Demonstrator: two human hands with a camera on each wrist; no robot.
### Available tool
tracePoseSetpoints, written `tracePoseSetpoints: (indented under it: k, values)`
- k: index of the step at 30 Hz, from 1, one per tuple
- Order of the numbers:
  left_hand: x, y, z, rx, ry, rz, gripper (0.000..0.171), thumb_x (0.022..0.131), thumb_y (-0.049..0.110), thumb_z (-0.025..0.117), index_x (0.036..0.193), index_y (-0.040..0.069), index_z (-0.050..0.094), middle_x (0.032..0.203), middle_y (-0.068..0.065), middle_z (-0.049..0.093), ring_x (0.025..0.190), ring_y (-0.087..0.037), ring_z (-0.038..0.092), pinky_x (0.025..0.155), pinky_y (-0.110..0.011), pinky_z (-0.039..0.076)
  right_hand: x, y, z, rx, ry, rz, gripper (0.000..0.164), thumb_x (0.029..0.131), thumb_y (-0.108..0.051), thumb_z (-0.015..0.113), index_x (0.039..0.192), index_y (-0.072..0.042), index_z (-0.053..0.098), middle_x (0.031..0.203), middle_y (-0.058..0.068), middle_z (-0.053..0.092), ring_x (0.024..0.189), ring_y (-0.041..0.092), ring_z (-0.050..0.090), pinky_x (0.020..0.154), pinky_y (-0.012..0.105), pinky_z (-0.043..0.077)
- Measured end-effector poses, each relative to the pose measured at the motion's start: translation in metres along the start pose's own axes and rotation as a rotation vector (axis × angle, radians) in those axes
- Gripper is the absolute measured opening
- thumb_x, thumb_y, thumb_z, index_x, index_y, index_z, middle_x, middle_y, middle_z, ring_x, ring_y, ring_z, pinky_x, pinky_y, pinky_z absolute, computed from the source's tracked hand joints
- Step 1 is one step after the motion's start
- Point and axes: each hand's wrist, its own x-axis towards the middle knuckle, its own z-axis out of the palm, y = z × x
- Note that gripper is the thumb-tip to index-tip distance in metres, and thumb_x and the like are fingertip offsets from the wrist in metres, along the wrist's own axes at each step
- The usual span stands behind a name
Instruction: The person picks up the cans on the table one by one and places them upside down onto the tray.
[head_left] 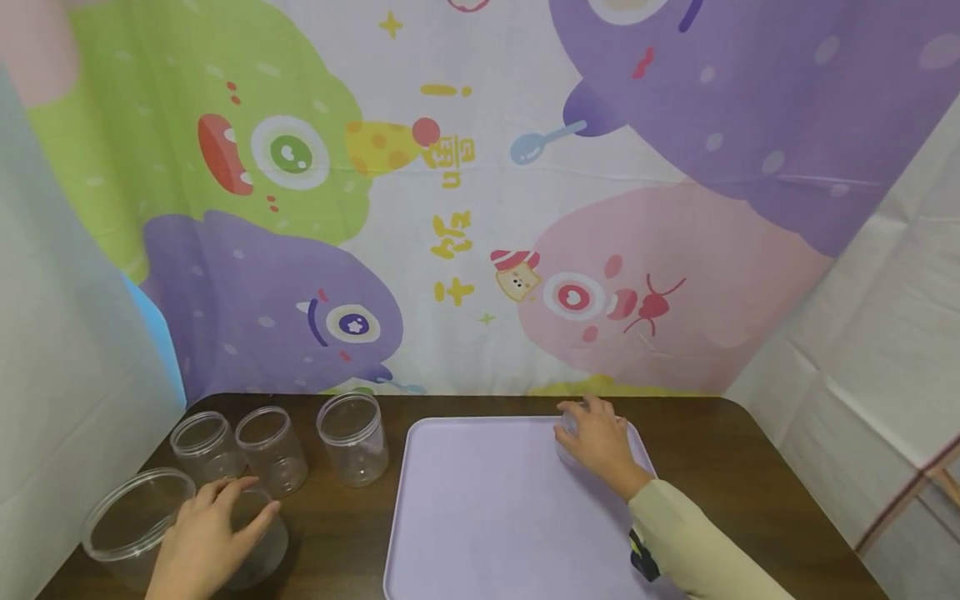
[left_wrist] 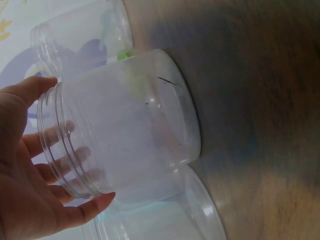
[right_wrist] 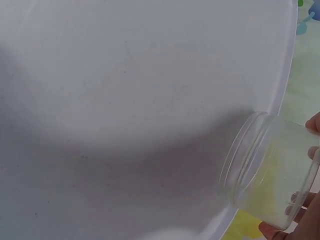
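Note:
My left hand grips the rim of a clear plastic jar, thumb and fingers spread around its threaded mouth; the jar stands upright on the table. On the tray's far right corner, my right hand holds a smaller clear jar by its base end. That jar is upside down, its threaded mouth at the surface of the lilac tray. In the head view the right hand's fingers cover most of it.
Beside the left hand is a wide clear jar. Behind stand three more clear jars: a short one, a middle one and a taller one. A cartoon-print cloth hangs behind the dark wooden table.

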Motion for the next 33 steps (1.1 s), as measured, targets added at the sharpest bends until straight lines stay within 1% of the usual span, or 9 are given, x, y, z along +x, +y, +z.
tracePoseSetpoints:
  k: [7,12,18,27,30,33]
  values:
    - [-0.0001,-0.0002,0.0002,-0.005,0.006,0.006,0.072,0.087,0.063,0.049,0.128,0.004,0.052,0.128,-0.038,0.042,0.104,-0.061,0.043,0.074,-0.07,0.04,0.0033,0.0019,0.0026,-0.012,-0.002,-0.004,0.039,0.086,-0.04,0.06,0.121,-0.024,0.06,0.134,0.02,0.048,0.124,0.041,0.041,0.089,0.065,0.037]
    - [0.0,-0.0008,0.0002,-0.003,0.014,0.01,0.071,0.086,0.063,0.051,0.128,0.005,0.052,0.127,-0.037,0.044,0.104,-0.06,0.044,0.073,-0.069,0.041,0.0041,0.0015,0.0034,-0.017,-0.014,-0.012,0.039,0.086,-0.041,0.058,0.122,-0.024,0.059,0.135,0.02,0.047,0.124,0.041,0.041,0.088,0.064,0.037]
    - [0.0024,-0.0023,-0.0016,0.008,-0.026,-0.005,0.075,0.084,0.066,0.05,0.129,0.005,0.051,0.127,-0.037,0.042,0.105,-0.06,0.043,0.071,-0.068,0.042,0.0057,0.0014,0.0073,-0.035,-0.02,-0.02,0.04,0.087,-0.042,0.057,0.123,-0.024,0.059,0.136,0.02,0.046,0.124,0.04,0.042,0.087,0.064,0.038]
    - [0.0036,-0.0025,-0.0041,0.016,-0.067,-0.008,0.078,0.084,0.068,0.048,0.13,0.005,0.049,0.126,-0.036,0.044,0.101,-0.056,0.047,0.069,-0.065,0.043,0.0056,0.0013,0.0067,-0.044,-0.044,-0.013,0.044,0.088,-0.042,0.057,0.127,-0.023,0.056,0.138,0.02,0.044,0.126,0.041,0.04,0.088,0.064,0.038]
    - [0.0038,-0.0021,-0.0048,0.016,-0.07,-0.006,0.079,0.084,0.068,0.048,0.13,0.004,0.049,0.126,-0.036,0.044,0.1,-0.055,0.048,0.068,-0.065,0.044,0.0049,0.0,0.0053,-0.038,-0.049,-0.011,0.047,0.088,-0.043,0.058,0.13,-0.022,0.054,0.139,0.021,0.044,0.127,0.041,0.039,0.09,0.066,0.037]
    - [0.0037,-0.0021,-0.0046,0.014,-0.057,0.003,0.079,0.084,0.068,0.049,0.13,0.004,0.05,0.126,-0.036,0.044,0.099,-0.054,0.048,0.067,-0.064,0.044,0.0054,-0.001,0.0043,-0.028,-0.053,-0.005,0.051,0.087,-0.044,0.059,0.132,-0.021,0.053,0.139,0.022,0.043,0.128,0.041,0.038,0.091,0.067,0.035]
